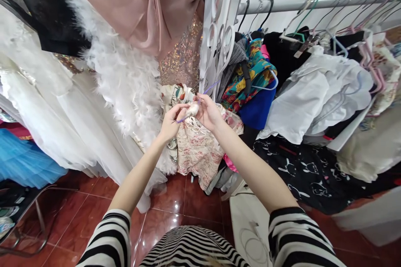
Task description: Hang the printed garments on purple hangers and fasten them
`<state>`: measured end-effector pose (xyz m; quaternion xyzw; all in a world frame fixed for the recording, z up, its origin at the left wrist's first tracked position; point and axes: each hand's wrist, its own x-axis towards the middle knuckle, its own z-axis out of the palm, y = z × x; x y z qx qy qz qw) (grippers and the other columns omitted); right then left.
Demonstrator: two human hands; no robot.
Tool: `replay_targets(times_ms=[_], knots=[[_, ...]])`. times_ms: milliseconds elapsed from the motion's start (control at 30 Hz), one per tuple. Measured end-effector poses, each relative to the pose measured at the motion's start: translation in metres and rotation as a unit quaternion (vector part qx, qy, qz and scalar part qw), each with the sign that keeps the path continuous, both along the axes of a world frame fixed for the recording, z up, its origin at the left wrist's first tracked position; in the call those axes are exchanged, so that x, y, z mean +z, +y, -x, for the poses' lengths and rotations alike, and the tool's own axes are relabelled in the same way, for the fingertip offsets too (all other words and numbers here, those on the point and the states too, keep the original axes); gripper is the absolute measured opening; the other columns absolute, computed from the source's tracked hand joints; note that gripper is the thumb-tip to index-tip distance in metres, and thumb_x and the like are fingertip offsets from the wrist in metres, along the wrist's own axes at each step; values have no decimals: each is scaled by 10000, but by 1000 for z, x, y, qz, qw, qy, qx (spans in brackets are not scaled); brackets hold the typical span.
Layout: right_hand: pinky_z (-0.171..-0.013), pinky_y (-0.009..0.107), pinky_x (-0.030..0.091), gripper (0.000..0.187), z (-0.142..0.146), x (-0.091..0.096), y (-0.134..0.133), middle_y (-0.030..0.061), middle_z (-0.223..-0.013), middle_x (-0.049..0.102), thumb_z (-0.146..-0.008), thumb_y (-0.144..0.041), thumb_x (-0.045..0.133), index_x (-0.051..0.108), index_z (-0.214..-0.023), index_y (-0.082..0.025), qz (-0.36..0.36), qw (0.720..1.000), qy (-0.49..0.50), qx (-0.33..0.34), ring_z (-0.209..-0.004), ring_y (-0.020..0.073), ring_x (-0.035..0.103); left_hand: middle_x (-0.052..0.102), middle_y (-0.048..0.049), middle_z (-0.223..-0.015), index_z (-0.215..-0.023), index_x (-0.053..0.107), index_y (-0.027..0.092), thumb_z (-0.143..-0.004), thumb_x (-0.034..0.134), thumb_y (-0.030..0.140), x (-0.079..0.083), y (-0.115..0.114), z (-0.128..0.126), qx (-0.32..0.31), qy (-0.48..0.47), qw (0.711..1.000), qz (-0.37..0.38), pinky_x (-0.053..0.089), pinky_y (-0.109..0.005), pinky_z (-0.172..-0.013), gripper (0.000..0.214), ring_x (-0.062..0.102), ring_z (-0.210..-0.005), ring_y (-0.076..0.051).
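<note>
Both my hands are raised in front of me at the end of a clothes rail. My left hand and my right hand pinch together the shoulder of a pale floral garment, bunched between my fingers. A thin lilac hanger runs through my fingers and the garment hangs down from it. Fingers of both hands are closed on the cloth and the hanger.
A metal rail at the right carries several hangers and clothes. A white feathered gown and a pink bow dress hang at the left. A blue tulle skirt lies at the far left. Red tile floor is below.
</note>
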<state>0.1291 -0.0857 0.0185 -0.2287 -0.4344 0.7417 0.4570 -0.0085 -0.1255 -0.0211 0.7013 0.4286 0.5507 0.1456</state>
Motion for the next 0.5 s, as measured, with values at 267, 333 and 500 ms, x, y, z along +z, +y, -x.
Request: replay_targets(times_ms=[267, 333, 500], knots=[[-458, 220, 352, 273, -24, -20, 10, -55, -434, 369, -833, -295, 477, 479, -571, -217, -59, 984, -159, 49, -412, 100, 353, 674, -43, -849, -955, 669, 179, -865, 574, 310, -53, 27, 18, 15, 25, 998, 61, 528, -282, -712, 185, 633, -731, -154], [-469, 221, 353, 292, -25, -31, 22, -43, -431, 398, -834, -242, 442, 492, -549, -209, -52, 977, -208, -4, -411, 100, 360, 680, -54, -902, -973, 664, 180, -852, 579, 283, -61, 36, 20, 38, 23, 997, 62, 538, -298, -758, 180, 645, -781, -163], [-533, 228, 382, 356, -26, -61, 62, -12, -439, 485, -866, -269, 407, 478, -521, -212, -81, 956, -262, -102, -462, 112, 451, 691, -61, -982, -1001, 664, 191, -844, 575, 248, -59, 51, 15, 35, 5, 996, 80, 545, -304, -808, 190, 653, -863, -171]])
